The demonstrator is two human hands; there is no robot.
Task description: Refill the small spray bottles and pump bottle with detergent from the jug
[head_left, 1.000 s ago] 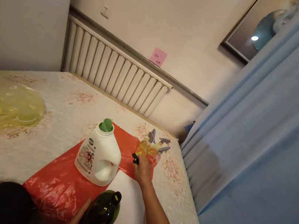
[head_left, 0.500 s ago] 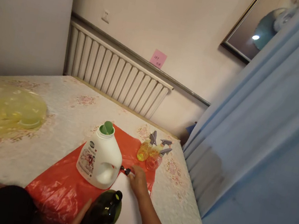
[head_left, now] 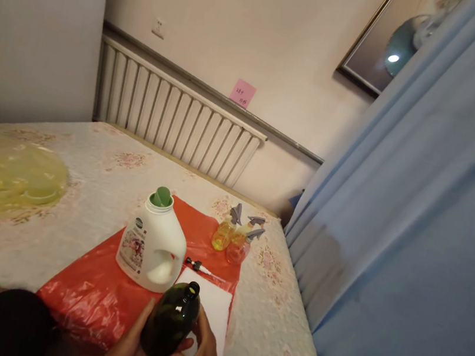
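Yellow plastic (head_left: 5, 176) lies well left of the jug (head_left: 161, 229), red plastic (head_left: 89, 292) under it. In front of the jug, the left hand (head_left: 130, 341) cups the tilted, open bottle (head_left: 169, 322). Just right of the jug lies the pump (head_left: 196, 265); the right hand (head_left: 202, 354), front-right of the jug, curls round the bottle too. Farther right stand three sprayers (head_left: 237, 252).
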